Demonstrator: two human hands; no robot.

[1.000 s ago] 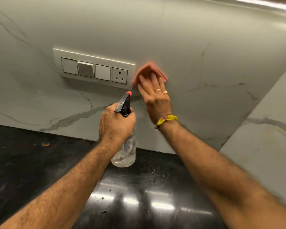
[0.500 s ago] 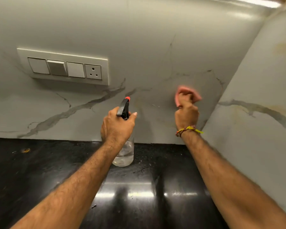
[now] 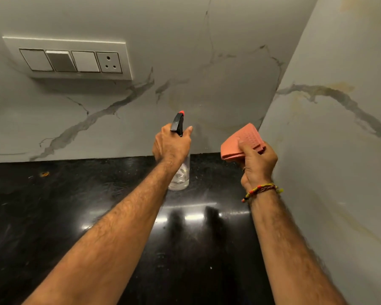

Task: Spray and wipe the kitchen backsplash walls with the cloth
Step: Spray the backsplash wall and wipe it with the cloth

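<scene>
From the head camera I see both arms stretched out in front, over the shiny black worktop. My left hand is wrapped tight around the neck of the spray bottle, and one finger sticks out past the black trigger. The bottle is clear, with a small red tip at the top, and it points at the back wall. The left arm is almost straight.

My right hand is closed around the folded pink cloth. It holds the cloth up in the air, near the corner where the back wall meets the side wall. I cannot tell if the cloth touches a wall. A bead bracelet sits on the right wrist. A white switch plate is on the back wall, well off to the left.
</scene>
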